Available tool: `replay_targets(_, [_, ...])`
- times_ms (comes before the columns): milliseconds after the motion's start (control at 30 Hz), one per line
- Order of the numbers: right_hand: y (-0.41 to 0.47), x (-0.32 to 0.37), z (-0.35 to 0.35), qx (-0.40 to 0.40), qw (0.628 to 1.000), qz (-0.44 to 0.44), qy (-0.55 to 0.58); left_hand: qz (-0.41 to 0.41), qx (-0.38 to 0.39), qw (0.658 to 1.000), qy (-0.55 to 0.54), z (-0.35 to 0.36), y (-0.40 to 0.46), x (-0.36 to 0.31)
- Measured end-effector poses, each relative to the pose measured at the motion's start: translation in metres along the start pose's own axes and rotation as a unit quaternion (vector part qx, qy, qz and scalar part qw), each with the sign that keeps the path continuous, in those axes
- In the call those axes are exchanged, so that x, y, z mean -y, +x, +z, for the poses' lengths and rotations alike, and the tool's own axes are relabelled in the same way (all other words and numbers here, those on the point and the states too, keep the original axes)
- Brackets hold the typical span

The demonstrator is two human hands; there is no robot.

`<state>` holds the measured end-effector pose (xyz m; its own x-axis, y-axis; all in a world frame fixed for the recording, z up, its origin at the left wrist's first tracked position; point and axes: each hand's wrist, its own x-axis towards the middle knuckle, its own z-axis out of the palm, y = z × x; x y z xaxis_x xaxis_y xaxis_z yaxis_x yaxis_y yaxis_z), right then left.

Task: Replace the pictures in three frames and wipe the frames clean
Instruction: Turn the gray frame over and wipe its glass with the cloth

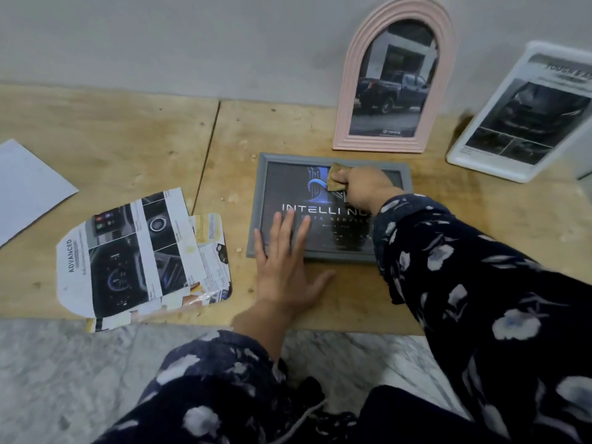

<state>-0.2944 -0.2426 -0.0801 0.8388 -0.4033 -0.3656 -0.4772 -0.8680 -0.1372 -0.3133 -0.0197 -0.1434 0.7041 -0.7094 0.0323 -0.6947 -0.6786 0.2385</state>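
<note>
**So, the grey frame is getting its wipe-down**

Nearest the camera, the left hand point(285, 261) is laid flat with fingers spread, palm on the wooden board point(128, 149) and fingertips pressed on the lower left corner of the grey frame point(256, 200), which lies face-up in the middle of the board. A bit further in, a small tan cloth point(336, 177) is pinched by the right hand point(362, 184) and held against the glass near the top edge.

Handling-wise, the frame is probably light and stiff, so it would likely skate around on the wood if it weren't pinned down. The glazing looks smooth and smudge-prone, maybe fragile, so it's best picked up by the outer rim rather than the face.

Off to the left, a stack of cut-out prints point(144, 251) is lying loose, plus a blank sheet point(28, 184). At the back, a pink arched frame point(397, 75) is leaned on the wall, with a white frame point(525, 113) tilted at the right.
</note>
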Motion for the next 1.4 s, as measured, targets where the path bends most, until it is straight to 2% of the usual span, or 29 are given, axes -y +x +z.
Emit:
replay_targets(67, [0.002,-0.003,0.006,-0.015,1.000,-0.006,-0.001,-0.022,-0.006,1.000,0.022,0.007,0.002,-0.004])
replay_targets(167, [0.000,-0.002,0.015,-0.047,0.999,0.003,0.002,-0.054,-0.029,0.998,-0.002,0.009,0.004,-0.002])
replay_targets(367, [-0.042,0.006,0.042,-0.109,0.993,-0.007,0.051,-0.068,-0.038,0.997,0.003,0.010,0.005,-0.006])
replay_targets(700, [-0.089,0.019,0.057,-0.081,0.993,-0.049,0.066,-0.065,-0.027,0.997,0.018,0.010,0.006,-0.005])
replay_targets(800, [-0.099,0.016,0.056,-0.047,0.994,-0.060,0.078,-0.065,-0.028,0.997,0.016,0.009,0.006,-0.006])
replay_targets(933, [-0.091,-0.001,0.031,0.034,0.980,-0.012,0.196,-0.047,-0.033,0.998,0.016,0.010,0.006,-0.006])
replay_targets(1033, [-0.073,-0.013,-0.006,-0.030,0.961,0.009,0.275,-0.046,-0.042,0.998,0.015,0.010,0.007,-0.006])
replay_targets(1100, [-0.053,-0.021,-0.022,-0.084,0.960,0.030,0.265,-0.049,-0.040,0.998,0.020,0.011,0.007,-0.005])
replay_targets(1167, [-0.032,-0.029,-0.023,-0.147,0.968,0.047,0.199,-0.053,-0.036,0.998,0.024,0.012,0.008,-0.005])
replay_targets(1200, [-0.025,-0.031,-0.018,-0.155,0.973,0.051,0.163,-0.056,-0.032,0.998,0.026,0.012,0.009,-0.005])
replay_targets(1267, [-0.014,-0.033,0.004,-0.118,0.985,0.051,0.118,-0.062,-0.020,0.997,0.031,0.011,0.009,-0.005])
replay_targets(1333, [-0.012,-0.032,0.031,-0.088,0.988,0.055,0.118,-0.065,-0.015,0.997,0.032,0.010,0.009,-0.004])
replay_targets(1400, [-0.017,-0.029,0.045,-0.117,0.982,0.057,0.134,-0.067,-0.012,0.997,0.030,0.010,0.009,-0.004])
